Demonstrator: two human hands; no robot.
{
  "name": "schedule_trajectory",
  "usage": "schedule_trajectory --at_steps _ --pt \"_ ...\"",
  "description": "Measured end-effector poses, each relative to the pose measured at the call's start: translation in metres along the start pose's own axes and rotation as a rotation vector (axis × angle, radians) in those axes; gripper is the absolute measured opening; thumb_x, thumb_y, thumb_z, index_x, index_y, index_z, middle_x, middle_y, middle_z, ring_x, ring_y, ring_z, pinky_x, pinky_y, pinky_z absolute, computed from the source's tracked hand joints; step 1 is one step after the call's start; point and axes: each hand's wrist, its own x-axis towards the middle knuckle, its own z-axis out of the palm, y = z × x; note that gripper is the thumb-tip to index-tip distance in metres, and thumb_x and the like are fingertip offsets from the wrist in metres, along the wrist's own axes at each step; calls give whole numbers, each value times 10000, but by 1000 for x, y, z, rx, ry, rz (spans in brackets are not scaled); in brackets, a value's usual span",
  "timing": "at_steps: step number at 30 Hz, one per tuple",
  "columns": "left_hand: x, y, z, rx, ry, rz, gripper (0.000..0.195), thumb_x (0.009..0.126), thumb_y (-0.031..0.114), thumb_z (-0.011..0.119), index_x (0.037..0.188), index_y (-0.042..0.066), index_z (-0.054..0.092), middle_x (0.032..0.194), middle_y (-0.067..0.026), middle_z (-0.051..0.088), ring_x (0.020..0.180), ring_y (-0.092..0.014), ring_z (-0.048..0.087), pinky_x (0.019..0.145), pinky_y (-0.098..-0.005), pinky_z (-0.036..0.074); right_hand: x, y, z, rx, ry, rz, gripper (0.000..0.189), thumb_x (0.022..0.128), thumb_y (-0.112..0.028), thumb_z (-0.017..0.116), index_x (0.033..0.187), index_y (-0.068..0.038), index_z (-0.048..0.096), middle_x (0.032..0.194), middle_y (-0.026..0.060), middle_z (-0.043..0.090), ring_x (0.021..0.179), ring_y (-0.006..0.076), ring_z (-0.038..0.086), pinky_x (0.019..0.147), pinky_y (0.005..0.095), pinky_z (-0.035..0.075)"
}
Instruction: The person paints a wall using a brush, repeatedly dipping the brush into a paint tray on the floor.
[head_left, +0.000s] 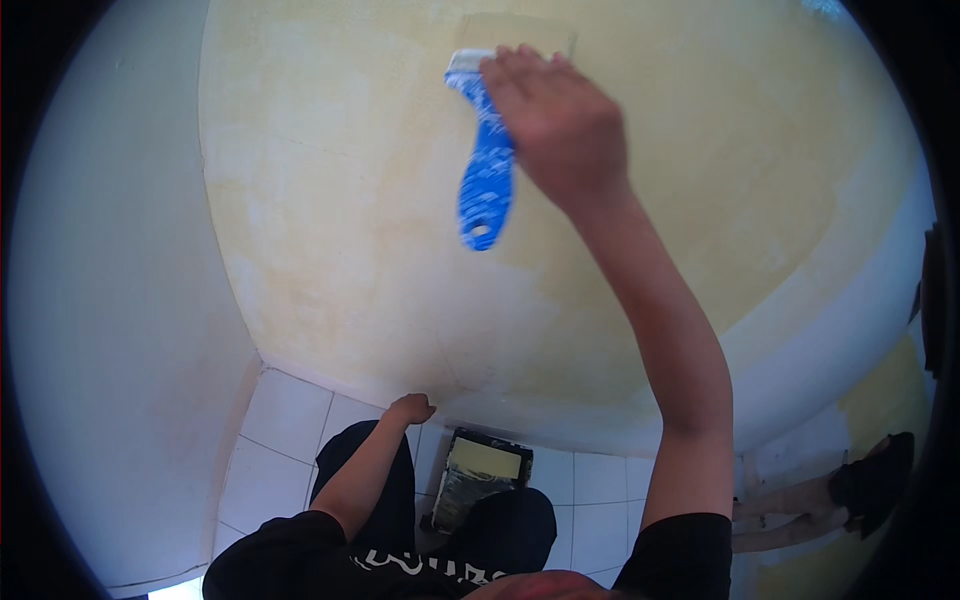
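Observation:
My right hand (566, 124) grips a wide paintbrush (486, 169) with a blue, paint-smeared handle. Its pale head lies against the upper part of the yellowish, patchily painted wall (337, 210), and my fingers hide part of it. A fresher-looking paint patch (517, 31) shows just above the brush. Low down, near the foot of the wall, my left hand (412, 409) hangs over my knee with its fingers curled and nothing visible in it. Beside it on the floor stands a black paint tray (491, 457) holding pale yellow paint, partly hidden by my other knee.
A whitish side wall (112, 262) meets the painted wall at the left. White tiles (285, 412) cover the floor. At the lower right, another person's bare legs (795, 510) and dark clothing are visible. A dark object (934, 300) stands at the right rim.

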Motion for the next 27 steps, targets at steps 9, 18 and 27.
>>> schedule_trajectory --at_steps 9,18,27 --pt "-3 -6 -3 11 21 -1 484 956 468 581 1128 36 717 1192 -218 703 1158 -372 649 1009 -458 497 -36 -77 -13 294 -213 29 234 853 -143 642 1039 -12 696 1065 150 740 984 250 742 846 370 602" --pt "-6 4 -1 -1 25 28 501 955 448 555 1109 2 727 1190 -222 705 1142 -389 661 995 -487 513 34 33 3 44 171 26 224 834 -154 676 1045 -99 727 1047 69 758 900 218 743 756 354 599" --pt "5 -3 6 -1 5 37 516 947 454 559 1105 -9 726 1185 -235 702 1146 -397 656 1003 -486 508 -33 -62 -7 204 -232 6 274 844 -120 677 1111 -66 713 1052 95 764 954 218 755 794 355 605"
